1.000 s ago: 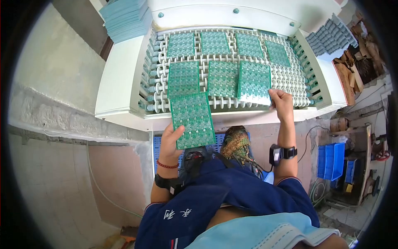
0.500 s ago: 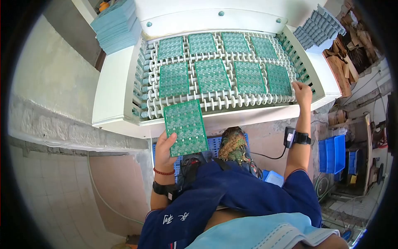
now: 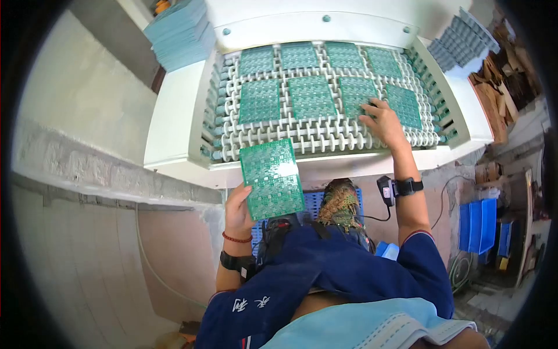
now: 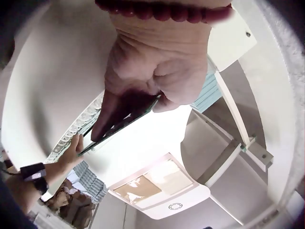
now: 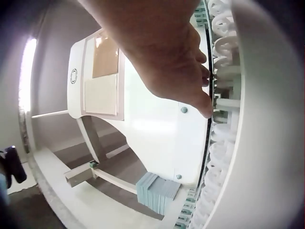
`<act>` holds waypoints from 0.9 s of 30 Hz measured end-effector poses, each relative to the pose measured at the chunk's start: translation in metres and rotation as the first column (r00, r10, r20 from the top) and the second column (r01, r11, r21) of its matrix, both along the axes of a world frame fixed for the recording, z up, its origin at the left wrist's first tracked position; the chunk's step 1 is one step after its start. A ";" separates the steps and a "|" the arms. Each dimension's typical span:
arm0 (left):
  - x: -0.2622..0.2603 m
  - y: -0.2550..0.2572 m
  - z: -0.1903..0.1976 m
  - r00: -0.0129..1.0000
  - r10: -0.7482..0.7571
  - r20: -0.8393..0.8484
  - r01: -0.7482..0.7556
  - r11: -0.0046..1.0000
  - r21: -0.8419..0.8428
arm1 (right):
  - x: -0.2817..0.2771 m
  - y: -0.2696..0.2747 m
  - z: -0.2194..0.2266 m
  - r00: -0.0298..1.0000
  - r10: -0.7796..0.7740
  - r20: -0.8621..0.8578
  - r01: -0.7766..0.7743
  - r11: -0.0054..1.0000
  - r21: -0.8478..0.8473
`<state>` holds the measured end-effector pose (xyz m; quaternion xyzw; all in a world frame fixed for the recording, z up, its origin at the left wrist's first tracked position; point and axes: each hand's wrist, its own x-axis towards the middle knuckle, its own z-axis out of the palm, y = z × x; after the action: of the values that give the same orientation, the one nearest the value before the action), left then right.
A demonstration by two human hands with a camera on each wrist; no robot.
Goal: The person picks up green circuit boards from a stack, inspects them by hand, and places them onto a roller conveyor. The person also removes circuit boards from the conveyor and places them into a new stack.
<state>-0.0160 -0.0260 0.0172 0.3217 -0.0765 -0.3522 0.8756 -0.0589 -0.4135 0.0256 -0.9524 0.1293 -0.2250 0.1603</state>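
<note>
My left hand [image 3: 237,210] holds a green printed circuit board [image 3: 271,189] by its lower left side, tilted in front of the machine's front edge. In the left wrist view that held board [image 4: 125,125] shows edge-on between thumb and fingers. Over the roller conveyor [image 3: 314,138], my right hand [image 3: 385,123] reaches with spread, slightly bent fingers. Its fingertips are at the lower right of the third circuit board [image 3: 356,92] in the front row. Just right of the hand lies another circuit board [image 3: 403,104]. In the right wrist view, the fingers [image 5: 204,102] point down by the white rollers [image 5: 223,143].
More circuit boards [image 3: 259,100] lie in two rows across the rollers. A stack of blue-grey sheets [image 3: 183,38] stands on the machine's left ledge, and grey ridged racks [image 3: 464,39] on the right one. Blue bins [image 3: 478,225] are at the lower right.
My right hand released a board at the right end of the front row, then moved left to the third board. The front-row boards sit farther back. My left hand keeps holding its board.
</note>
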 end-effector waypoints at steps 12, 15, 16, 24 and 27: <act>0.020 -0.027 -0.016 0.997 -0.027 0.066 0.021 0.996 0.089 | -0.042 0.133 -0.026 0.933 0.355 0.063 -0.132 0.175 0.976; 0.023 -0.031 -0.015 0.998 -0.011 0.060 0.004 0.993 0.119 | -0.039 0.147 -0.025 0.951 0.307 -0.025 -0.029 0.171 0.985; 0.025 -0.032 -0.013 0.998 -0.001 0.066 -0.009 0.989 0.150 | -0.038 0.147 -0.025 0.957 0.291 -0.023 -0.031 0.180 0.983; 0.069 -0.016 0.002 0.850 0.039 0.526 -0.375 0.746 0.550 | -0.043 0.106 -0.035 0.998 0.017 0.058 -0.060 0.149 0.987; 0.077 -0.021 0.018 0.488 -0.329 0.809 -0.804 0.193 0.563 | -0.046 0.098 -0.027 0.997 -0.054 -0.046 0.062 0.344 0.937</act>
<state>0.0608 -0.0473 0.0349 0.9071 -0.1812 0.0571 0.3755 -0.1050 -0.3151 -0.0011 -0.6852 0.2687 -0.1128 0.6675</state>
